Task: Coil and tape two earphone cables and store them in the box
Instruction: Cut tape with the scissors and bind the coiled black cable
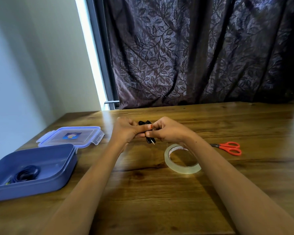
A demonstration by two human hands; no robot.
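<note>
A coiled black earphone cable (147, 131) is held above the wooden table between both hands, its metal jack plug hanging out below. My left hand (127, 130) grips it from the left with the thumb laid across. My right hand (166, 131) pinches it from the right. A second dark coiled cable (26, 173) lies inside the open blue box (61, 177) at the left. The roll of clear tape (182, 167) lies flat on the table just under my right wrist.
The box's clear lid (71, 136) with blue clips lies behind the box. Red-handled scissors (228, 148) lie to the right of the tape. A dark leaf-patterned curtain (193, 48) hangs behind the table's far edge.
</note>
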